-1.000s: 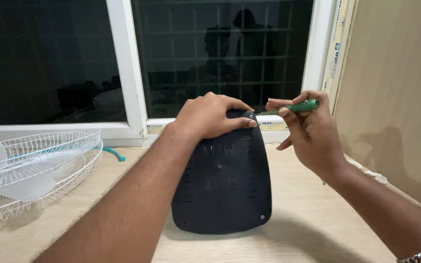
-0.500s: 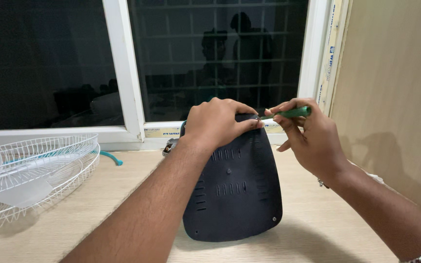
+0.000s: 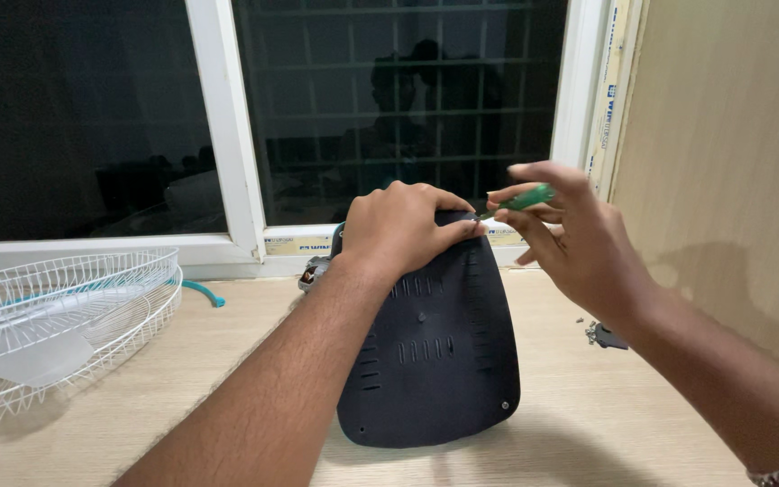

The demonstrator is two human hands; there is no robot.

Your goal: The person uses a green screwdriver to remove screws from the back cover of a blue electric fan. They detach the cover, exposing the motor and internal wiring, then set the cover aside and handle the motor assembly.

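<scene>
Since half a second ago, my right hand [image 3: 579, 239] has loosened on the green screwdriver [image 3: 526, 197]: the upper fingers now spread wide above the handle, which looks blurred, while thumb and lower fingers keep a light pinch on it. Its tip still points left toward the far top edge of the black plastic cover [image 3: 439, 352].

Largest in view, the wooden table [image 3: 182, 388] runs across the near scene, with the window frame [image 3: 227, 135] along its far edge and a tan wall panel [image 3: 732, 162] on the right. On the left lies the white wire fan guard [image 3: 74, 307], with a pale fan blade [image 3: 33, 352] resting inside it.

I see the black cover standing upright, leaning away, at the middle of the table, its lower edge on the wood. My left hand [image 3: 403, 230] grips its far top edge, fingers curled over the rim. My right hand hovers just right of that same corner, not touching the cover. A small dark metal part [image 3: 606, 335] sits on the table to the right, below my right wrist.
</scene>
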